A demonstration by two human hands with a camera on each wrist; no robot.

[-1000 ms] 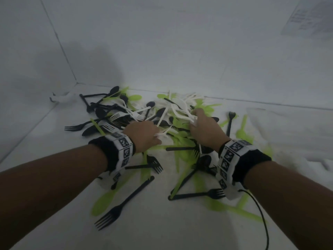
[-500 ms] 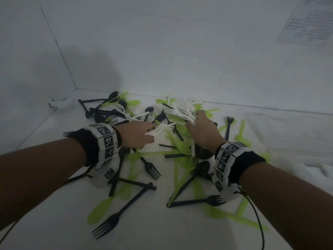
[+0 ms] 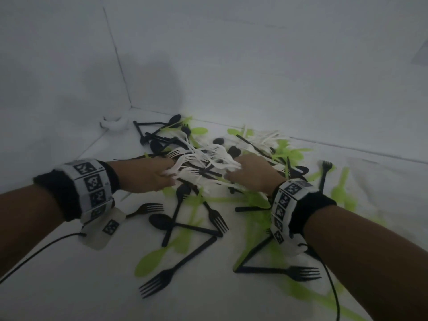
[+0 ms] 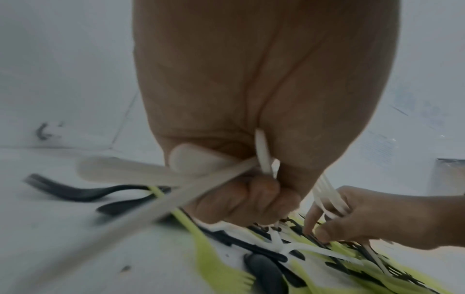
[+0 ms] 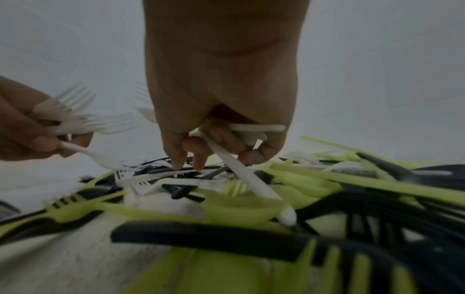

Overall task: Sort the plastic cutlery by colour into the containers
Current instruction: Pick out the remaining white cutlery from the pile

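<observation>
A heap of black, lime green and white plastic cutlery (image 3: 231, 181) lies on a white surface. My left hand (image 3: 148, 174) grips a bunch of white forks and spoons (image 3: 185, 158) at the heap's left side; their handles (image 4: 161, 171) stick out of my fist (image 4: 251, 195). My right hand (image 3: 252, 172) is over the heap's middle and holds white cutlery (image 5: 241, 169) under curled fingers, while two fingertips (image 5: 177, 165) touch the pieces below. No sorting container is in view.
White walls meet in a corner at the back left, close behind the heap. Loose black forks (image 3: 159, 281) and green spoons (image 3: 150, 262) are scattered toward me. A small white object (image 3: 113, 123) sits in the corner. Cables trail from both wristbands.
Both hands have dropped back into the heap. The left hand has moved right and forward with its white bunch; the right hand has reached down onto more white pieces.
</observation>
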